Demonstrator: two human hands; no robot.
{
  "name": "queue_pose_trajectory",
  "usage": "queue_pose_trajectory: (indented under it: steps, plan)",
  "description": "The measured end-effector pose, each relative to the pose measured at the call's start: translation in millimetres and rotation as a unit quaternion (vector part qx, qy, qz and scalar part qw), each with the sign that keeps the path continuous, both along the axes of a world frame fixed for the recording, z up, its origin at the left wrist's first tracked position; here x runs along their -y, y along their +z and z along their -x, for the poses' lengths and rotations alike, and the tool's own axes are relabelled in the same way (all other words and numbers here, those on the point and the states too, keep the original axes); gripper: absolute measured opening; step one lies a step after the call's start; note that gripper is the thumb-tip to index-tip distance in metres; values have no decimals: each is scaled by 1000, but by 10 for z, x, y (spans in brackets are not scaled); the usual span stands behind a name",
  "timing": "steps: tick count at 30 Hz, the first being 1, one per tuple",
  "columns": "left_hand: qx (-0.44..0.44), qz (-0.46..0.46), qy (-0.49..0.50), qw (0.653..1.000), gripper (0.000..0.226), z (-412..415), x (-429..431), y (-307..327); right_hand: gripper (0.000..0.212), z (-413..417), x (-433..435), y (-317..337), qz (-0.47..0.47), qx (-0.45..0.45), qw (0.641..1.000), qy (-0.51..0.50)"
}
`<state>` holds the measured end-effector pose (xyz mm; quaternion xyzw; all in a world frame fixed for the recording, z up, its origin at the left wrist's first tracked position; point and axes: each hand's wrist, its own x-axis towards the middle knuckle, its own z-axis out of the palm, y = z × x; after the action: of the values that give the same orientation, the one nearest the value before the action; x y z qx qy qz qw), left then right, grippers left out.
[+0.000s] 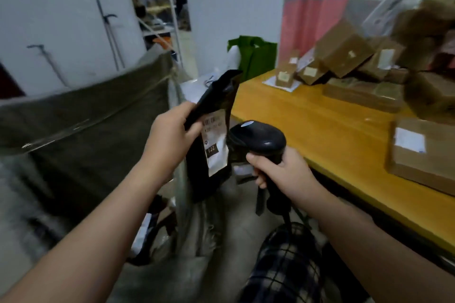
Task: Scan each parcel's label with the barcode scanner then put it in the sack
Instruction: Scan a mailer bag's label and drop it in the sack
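Beside parcel (pixel 213 96), scanner (pixel 258 141) in right hand (pixel 285 171)

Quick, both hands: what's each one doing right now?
Left hand: grips the black parcel.
Right hand: grips the barcode scanner.

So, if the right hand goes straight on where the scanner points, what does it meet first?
Probably the white label on the black parcel in the left hand; depth is unclear.
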<state>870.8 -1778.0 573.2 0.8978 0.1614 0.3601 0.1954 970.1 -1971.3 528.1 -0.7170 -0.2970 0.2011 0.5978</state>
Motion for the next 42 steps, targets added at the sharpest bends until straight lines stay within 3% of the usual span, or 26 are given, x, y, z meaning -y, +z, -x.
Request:
queue_pose_trajectory:
  steps: [6, 10, 18, 20, 22, 27, 31, 36, 42]
  plan:
    - [-4, 118, 144, 983, 7, 797, -576, -697, 10, 315, -701, -570, 60, -49, 995, 59]
    - [1, 192, 211, 958, 10, 1073, -811, -1131, 16, 427, -927, -840, 106, -27, 992, 57]
    - [-44, 368, 167, 914, 21, 793, -1067, -1827, 18, 426, -1061, -1084, 115, -43, 992, 37]
    - [-155, 354, 193, 902, 35, 680, -1107, -1951, 19, 397, -1022, -1099, 116, -48, 992, 28]
    - [-209, 325, 196, 901, 45, 582, -1082, -1974, 20, 355, -961, -1093, 112, -51, 992, 22]
    - [-168, 188, 119, 960, 45, 292, -643, -1626, 21, 218, -666, -930, 76, -46, 995, -46]
    - [-139, 140, 24, 980, 41, -45, -62, -1301, 19, 103, -231, -704, 54, -21, 991, -117]
    - [-123, 111, -99, 981, 41, -613, 833, -968, 17, 29, 700, -386, 20, 7, 976, -219]
    - [-124, 74, -256, 956, 45, -1194, 2019, -666, 19, -59, 1925, -124, -29, 0, 932, -360]
